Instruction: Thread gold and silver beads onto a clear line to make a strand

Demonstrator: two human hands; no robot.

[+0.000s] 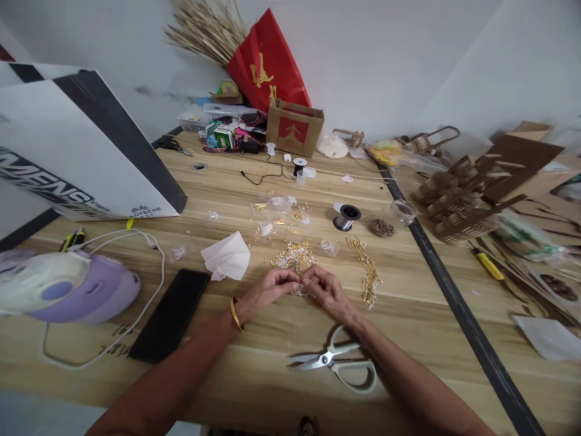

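Note:
My left hand [276, 286] and my right hand [325, 292] meet over the middle of the wooden table, fingertips pinched close together. What they pinch is too small to make out. Just beyond them lies a heap of gold and clear beads [295, 257], with a few silvery bits showing below the fingers. To the right of my right hand is a gold chain strand with beads [370, 272]. Scissors with pale handles [327, 360] lie under my right wrist, blades pointing left. A white tissue [227, 257] rests left of the heap.
A black phone [171, 315] and a purple-white device [86, 287] with a white cable stand left. A wire spool [347, 217] and bowl of brown beads [382, 227] are beyond the chain. Small woven baskets [458, 200] crowd the right; a large white bag [86, 145] stands left.

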